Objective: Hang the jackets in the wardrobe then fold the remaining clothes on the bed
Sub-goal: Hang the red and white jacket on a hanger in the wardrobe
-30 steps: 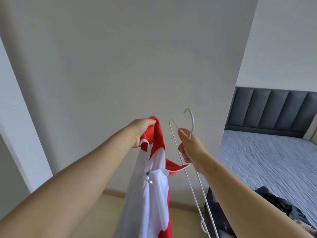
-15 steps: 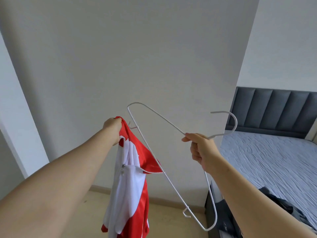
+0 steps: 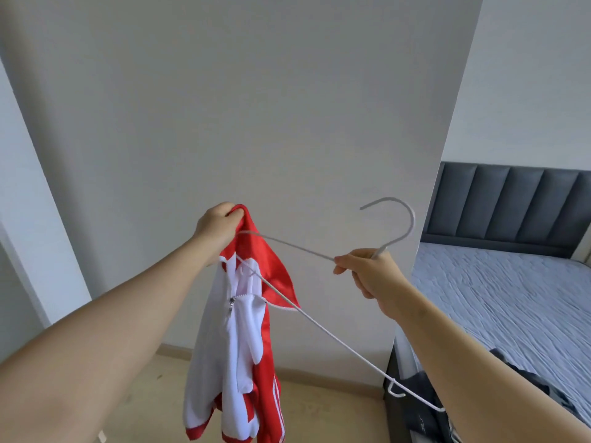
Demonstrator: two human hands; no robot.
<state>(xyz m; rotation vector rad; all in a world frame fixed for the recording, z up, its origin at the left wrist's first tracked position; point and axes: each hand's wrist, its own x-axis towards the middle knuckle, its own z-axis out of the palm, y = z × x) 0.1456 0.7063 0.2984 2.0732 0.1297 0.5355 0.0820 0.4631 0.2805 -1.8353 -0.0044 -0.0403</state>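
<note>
Head view: left hand (image 3: 217,225) gripping red jacket (image 3: 243,330), right hand (image 3: 367,273) clutching hanger (image 3: 396,240), its end now overlapping the collar.

The red-and-white zip-up fabric jacket (image 3: 243,340): white front panels, red collar lining, red cuff and hem bands, white parallel stripes down a red sleeve, silver zip pull. The thin white wire hanger (image 3: 343,343): one colour throughout. The crinkled grey-blue bedsheet (image 3: 511,298): plain. The dark grey padded headboard (image 3: 511,203): vertical panels. The heap of dark clothes (image 3: 527,378): black to charcoal. The pale grey wall panel (image 3: 256,107): unpatterned. The light beige floor (image 3: 319,410): plain.
</note>
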